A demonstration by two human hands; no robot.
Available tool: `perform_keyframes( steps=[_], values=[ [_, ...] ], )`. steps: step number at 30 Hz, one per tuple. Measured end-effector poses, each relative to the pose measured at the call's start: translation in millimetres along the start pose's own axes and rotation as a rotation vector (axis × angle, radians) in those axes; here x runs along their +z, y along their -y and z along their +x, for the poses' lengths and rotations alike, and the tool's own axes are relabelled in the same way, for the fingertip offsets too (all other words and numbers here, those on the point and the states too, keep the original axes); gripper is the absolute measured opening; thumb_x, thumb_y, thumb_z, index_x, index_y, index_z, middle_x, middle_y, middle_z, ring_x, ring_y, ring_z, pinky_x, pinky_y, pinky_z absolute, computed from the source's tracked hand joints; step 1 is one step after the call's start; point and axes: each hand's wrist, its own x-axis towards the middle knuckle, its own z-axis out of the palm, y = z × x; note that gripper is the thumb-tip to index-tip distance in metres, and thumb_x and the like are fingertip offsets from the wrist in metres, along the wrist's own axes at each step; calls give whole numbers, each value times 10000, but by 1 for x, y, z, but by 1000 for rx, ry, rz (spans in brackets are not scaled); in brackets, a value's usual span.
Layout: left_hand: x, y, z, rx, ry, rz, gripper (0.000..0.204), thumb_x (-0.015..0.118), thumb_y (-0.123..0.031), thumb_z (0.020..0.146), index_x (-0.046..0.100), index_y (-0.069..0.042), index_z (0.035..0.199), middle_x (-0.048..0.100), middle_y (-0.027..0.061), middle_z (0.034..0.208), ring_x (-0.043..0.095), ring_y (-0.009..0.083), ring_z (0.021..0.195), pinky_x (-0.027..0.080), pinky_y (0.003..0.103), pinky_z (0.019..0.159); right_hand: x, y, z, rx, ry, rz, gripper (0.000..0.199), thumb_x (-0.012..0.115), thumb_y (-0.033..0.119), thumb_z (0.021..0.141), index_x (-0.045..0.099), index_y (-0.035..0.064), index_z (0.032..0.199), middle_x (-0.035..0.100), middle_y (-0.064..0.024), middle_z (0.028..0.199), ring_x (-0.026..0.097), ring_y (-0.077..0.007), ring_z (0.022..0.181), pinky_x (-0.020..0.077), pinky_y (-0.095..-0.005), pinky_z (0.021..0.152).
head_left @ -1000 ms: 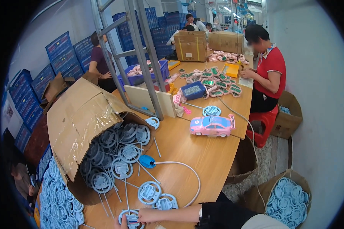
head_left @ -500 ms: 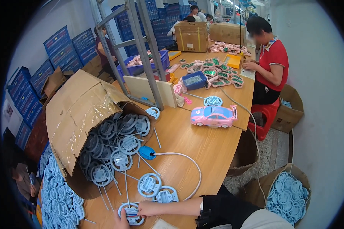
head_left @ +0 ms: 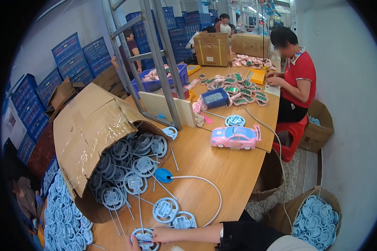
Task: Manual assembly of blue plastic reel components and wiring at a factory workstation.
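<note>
At the near edge of the table, my left hand [head_left: 132,244] grips the rim of a light-blue toy steering wheel [head_left: 145,247], which has a thin rod pointing away from me. Over the wheel's middle, my right hand [head_left: 164,235] has its fingers pressed together; what they pinch, if anything, is hidden. Thin reddish strands show in the wheel's centre. Two more blue steering wheels [head_left: 165,210] lie just beyond my right hand. A blue oval piece [head_left: 163,175] with a white cable rests farther up the table.
A tipped cardboard box [head_left: 94,125] spills several rodded wheels at left, beside a large heap of blue wheels [head_left: 67,209]. A pink toy car [head_left: 235,137] stands ahead, near a metal ladder frame [head_left: 157,62]. A co-worker in red [head_left: 299,75] sits at far right.
My view has shifted slightly, so the table things sit a little lower. Both hands stay at the same wheel. A person behind the ladder has changed posture, with an arm more visible.
</note>
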Motion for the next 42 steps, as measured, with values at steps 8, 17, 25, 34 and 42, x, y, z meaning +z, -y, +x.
perform_keyframes(
  steps=[8, 17, 25, 34, 42],
  values=[
    [6, -9, -10, 23, 23, -114, 316, 417, -237, 869, 433, -25, 1103, 522, 117, 986, 519, 180, 862, 445, 280, 719, -1, 0, 0, -13, 1, 9, 299, 530, 241, 761, 583, 16, 570, 543, -63, 498, 518, -146, 432, 393, -283, 417],
    [11, 0, -5, 19, 34, -253, 228, 451, -179, 852, 460, -38, 1031, 545, 102, 923, 550, 171, 792, 469, 273, 650, -4, 0, 0, 53, 27, 36, 301, 531, 276, 758, 582, 28, 595, 543, -49, 517, 515, -138, 440, 392, -270, 409],
    [15, -19, -12, -15, -14, -300, 215, 477, -171, 834, 512, -21, 983, 568, 89, 883, 557, 165, 758, 466, 265, 635, 2, -8, 6, 46, 21, 25, 292, 528, 258, 759, 583, 23, 594, 552, -58, 530, 526, -148, 456, 405, -277, 435],
    [5, -16, -9, 52, 48, -193, 241, 497, -171, 821, 505, -23, 1010, 567, 77, 903, 548, 150, 778, 457, 254, 631, -9, 16, -11, 40, 38, 68, 294, 525, 248, 769, 576, 23, 587, 530, -44, 509, 497, -120, 435, 376, -258, 399],
    [-5, -48, -21, 67, 517, -313, 775, 775, -54, 437, 366, -17, 1095, 489, 99, 1024, 496, 210, 950, 399, 342, 842, -5, 3, -4, 50, 101, 48, 297, 528, 255, 765, 563, 24, 581, 502, -31, 485, 468, -109, 406, 342, -239, 372]
  ],
)
